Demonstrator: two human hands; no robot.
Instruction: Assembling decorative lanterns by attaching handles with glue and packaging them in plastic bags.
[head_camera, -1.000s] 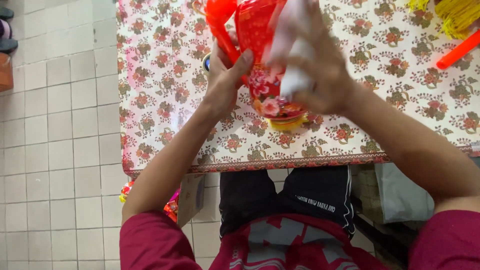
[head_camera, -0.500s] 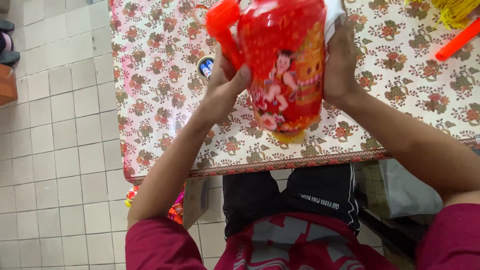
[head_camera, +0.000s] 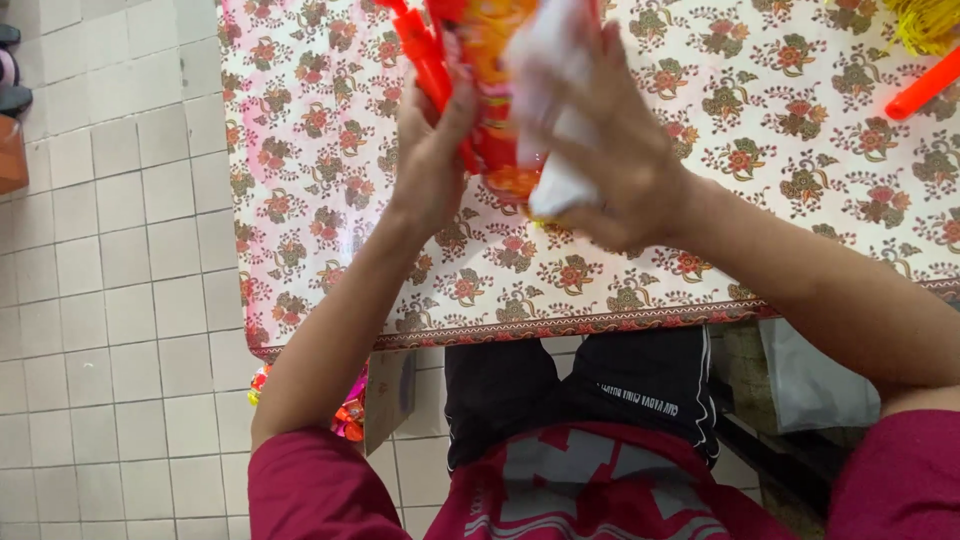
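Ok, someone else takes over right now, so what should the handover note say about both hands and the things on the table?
Left hand: gripping the red lantern from its left side, by the orange plastic strip.
Right hand: pressing a white cloth against the lantern's right side.
The lantern is held up over the flowered tablecloth, not resting on it.
On the table's far right: an orange stick and a yellow tassel.
Done: lantern in both hands, cloth on it. How much is wiped cannot be told.
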